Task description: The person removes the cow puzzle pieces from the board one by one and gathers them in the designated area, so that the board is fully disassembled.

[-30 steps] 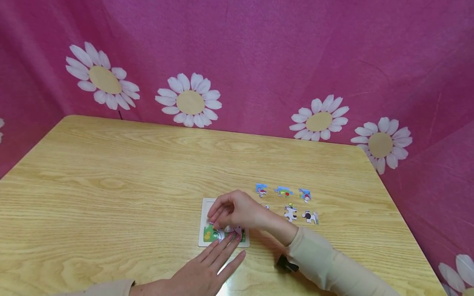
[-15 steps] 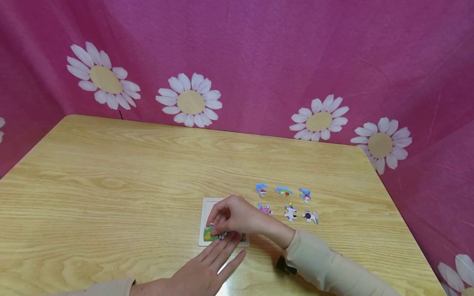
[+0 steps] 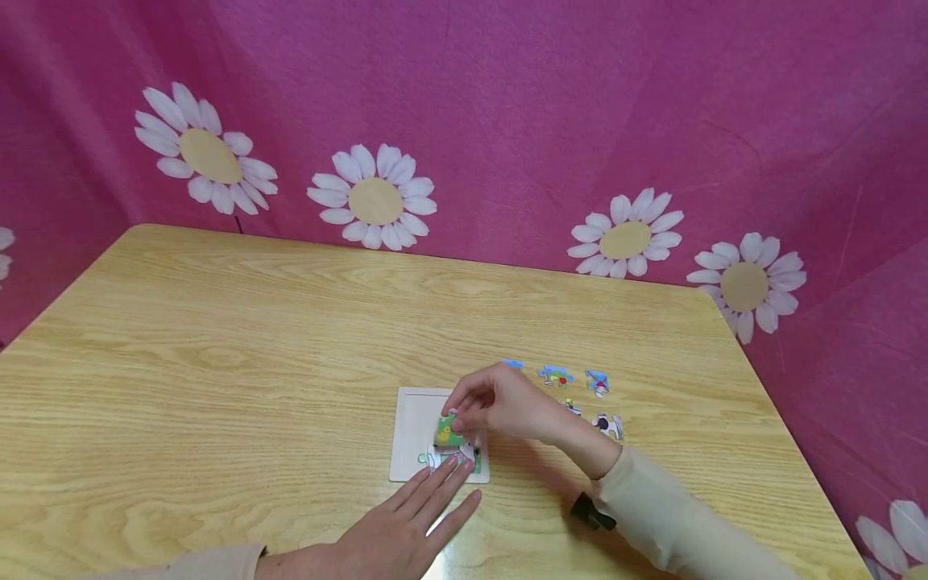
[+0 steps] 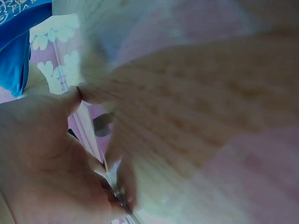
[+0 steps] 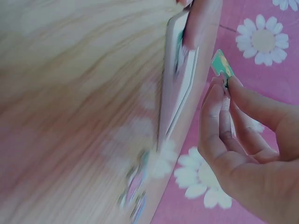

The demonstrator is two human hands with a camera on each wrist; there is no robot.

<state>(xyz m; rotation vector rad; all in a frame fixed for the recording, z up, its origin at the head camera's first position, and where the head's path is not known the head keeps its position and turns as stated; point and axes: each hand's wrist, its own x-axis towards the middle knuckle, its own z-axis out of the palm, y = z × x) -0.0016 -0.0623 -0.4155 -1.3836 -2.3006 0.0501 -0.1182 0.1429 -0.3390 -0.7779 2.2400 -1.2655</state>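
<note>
My right hand (image 3: 511, 407) pinches a green jigsaw piece with a yellow figure (image 3: 445, 433) between thumb and fingertips, raised over the white puzzle tray (image 3: 401, 423). The right wrist view shows that piece (image 5: 221, 63) held up clear of the tray (image 5: 164, 88). With fingers stretched out, my left hand (image 3: 395, 524) rests its fingertips on the tray's near side. Beneath them lie several joined pieces (image 3: 466, 456), partly covered. A tab of one piece (image 3: 424, 458) sticks out toward the tray's bare left part.
Right of the tray, loose pieces lie on the wooden table (image 3: 239, 362): a blue-topped one (image 3: 556, 375), another with a red spot (image 3: 598, 382) and a black-and-white one (image 3: 607, 425). My right forearm hides others. A pink flowered cloth (image 3: 500, 129) hangs behind.
My right hand has lifted the green piece out of the tray's lower left corner and moved it up and to the right. The left hand has stayed put.
</note>
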